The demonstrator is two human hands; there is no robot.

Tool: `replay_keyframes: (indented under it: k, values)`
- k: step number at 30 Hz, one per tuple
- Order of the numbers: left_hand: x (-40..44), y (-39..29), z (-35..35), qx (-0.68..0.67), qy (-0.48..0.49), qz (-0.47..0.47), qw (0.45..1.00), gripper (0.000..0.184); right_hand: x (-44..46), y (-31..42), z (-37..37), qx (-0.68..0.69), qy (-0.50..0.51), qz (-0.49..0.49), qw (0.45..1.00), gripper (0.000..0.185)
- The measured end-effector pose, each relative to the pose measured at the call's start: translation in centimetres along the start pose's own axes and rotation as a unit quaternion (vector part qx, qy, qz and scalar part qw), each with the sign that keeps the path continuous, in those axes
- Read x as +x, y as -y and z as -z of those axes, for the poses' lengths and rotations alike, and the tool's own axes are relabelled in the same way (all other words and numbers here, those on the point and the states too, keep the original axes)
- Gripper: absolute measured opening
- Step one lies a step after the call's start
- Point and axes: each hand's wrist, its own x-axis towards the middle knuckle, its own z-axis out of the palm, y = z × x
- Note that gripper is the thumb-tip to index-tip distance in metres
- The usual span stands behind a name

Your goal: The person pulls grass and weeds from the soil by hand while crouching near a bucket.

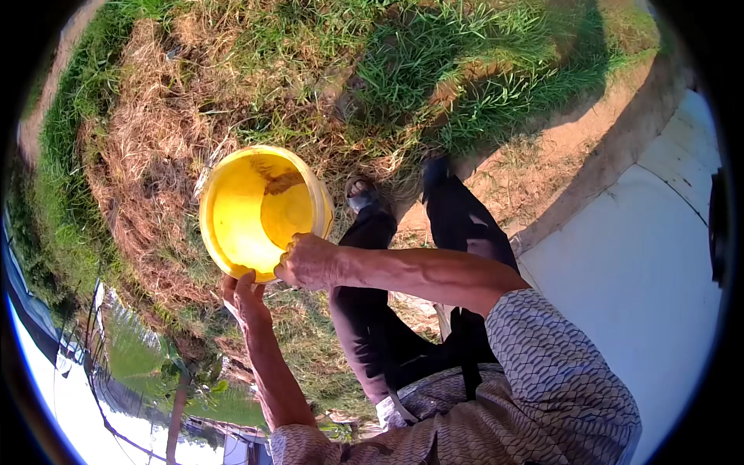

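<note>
Head view, yellow bucket: the yellow bucket (246, 200) sits in front of the wearer's shins, mouth tilted toward the camera, over dry grass (147, 147). I cannot tell whether its base touches the ground. A brown patch (280, 180) marks its inner wall.
Right arm: the right forearm (411, 273) crosses the body nearly straight from the patterned sleeve (554, 353), passing in front of the dark trousers (473, 221).
Right hand: the right hand (311, 260) is curled into a fist over the rim, knuckles up, gripping the edge nearest the body.
Left arm: the left forearm (277, 376) reaches forward, away from the torso.
Left hand: the left hand (249, 302) pinches the rim beside the right hand, thumb against the edge; fingers partly hidden.
Stance: feet apart; the sandalled foot (361, 198) is just beside the bucket.
</note>
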Motion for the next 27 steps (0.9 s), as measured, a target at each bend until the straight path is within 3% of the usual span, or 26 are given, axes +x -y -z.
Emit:
replay_keyframes:
  k: [2,3,4,5,7,8,9,10,11,12,13,15,16,17,19,20,21,22,24,27]
  values:
    - [-1.9,-1.1,-1.2,-0.002,-0.003,-0.036,0.999,0.055,-1.1,-1.6,-0.2,0.045,-0.144,0.091,0.984,0.019]
    - [3.9,2.7,-3.1,-0.007,-0.028,-0.059,0.998,0.061,-0.4,-8.8,-2.3,0.100,-0.242,0.114,0.958,0.015]
    - [5.0,4.4,-3.2,0.005,-0.045,-0.064,0.997,0.064,-2.1,-11.7,-0.9,0.178,-0.245,0.048,0.952,0.015]
    - [6.3,6.2,-4.1,0.009,-0.056,-0.077,0.995,0.067,-3.8,-15.7,0.6,0.164,-0.274,0.002,0.947,0.015]
    - [8.6,8.5,-6.5,-0.008,-0.072,-0.121,0.990,0.071,-7.6,-25.7,3.2,0.032,-0.226,-0.199,0.953,0.008]
    - [9.4,9.4,-6.4,0.004,-0.089,-0.129,0.988,0.071,-9.3,-30.4,3.8,0.120,-0.289,-0.284,0.906,0.007]
    - [10.1,10.3,-6.3,0.015,-0.107,-0.138,0.985,0.070,-11.5,-36.1,3.6,0.065,-0.333,-0.282,0.898,0.010]
    - [11.3,11.4,-7.2,0.011,-0.124,-0.136,0.983,0.068,-13.7,-41.1,4.5,0.084,-0.314,-0.353,0.877,0.010]
    - [12.4,12.3,-7.5,0.011,-0.143,-0.134,0.980,0.066,-15.3,-46.1,4.9,0.057,-0.391,-0.342,0.853,0.009]
    - [13.8,13.5,-7.1,0.050,-0.128,-0.169,0.976,0.062,-16.3,-49.6,6.3,0.075,-0.387,-0.372,0.840,0.010]
    - [15.4,14.5,-8.3,0.050,-0.184,-0.238,0.952,0.059,-16.8,-52.2,8.4,0.088,-0.386,-0.399,0.827,0.011]
    - [15.9,15.2,-9.5,0.032,-0.219,-0.247,0.944,0.058,-16.7,-53.6,10.6,0.115,-0.371,-0.439,0.810,0.016]
    - [16.1,14.7,-10.9,-0.027,-0.240,-0.212,0.947,0.058,-16.6,-54.9,11.3,0.101,-0.350,-0.425,0.829,0.020]
    - [15.4,14.1,-12.1,-0.080,-0.248,-0.198,0.945,0.056,-16.4,-55.7,11.1,-0.007,-0.263,-0.456,0.850,0.023]
    - [16.2,15.8,-10.9,-0.020,-0.252,-0.236,0.938,0.054,-16.2,-57.6,9.9,-0.151,-0.187,-0.408,0.881,0.023]
    - [16.4,16.6,-10.2,0.015,-0.254,-0.275,0.927,0.055,-16.1,-57.9,8.7,-0.211,-0.164,-0.410,0.872,0.022]
    - [16.3,16.8,-10.3,-0.049,-0.241,-0.265,0.932,0.057,-15.6,-58.5,8.0,-0.221,-0.071,-0.466,0.854,0.024]
    - [16.1,17.0,-10.7,-0.042,-0.246,-0.277,0.928,0.057,-16.1,-58.1,7.4,-0.280,-0.055,-0.444,0.849,0.027]
    - [15.6,17.0,-10.8,0.017,-0.281,-0.292,0.914,0.056,-15.0,-58.5,7.0,-0.277,-0.049,-0.478,0.832,0.023]
    - [15.2,17.0,-11.7,-0.039,-0.278,-0.279,0.918,0.056,-15.3,-59.5,7.0,-0.258,-0.013,-0.473,0.842,0.016]
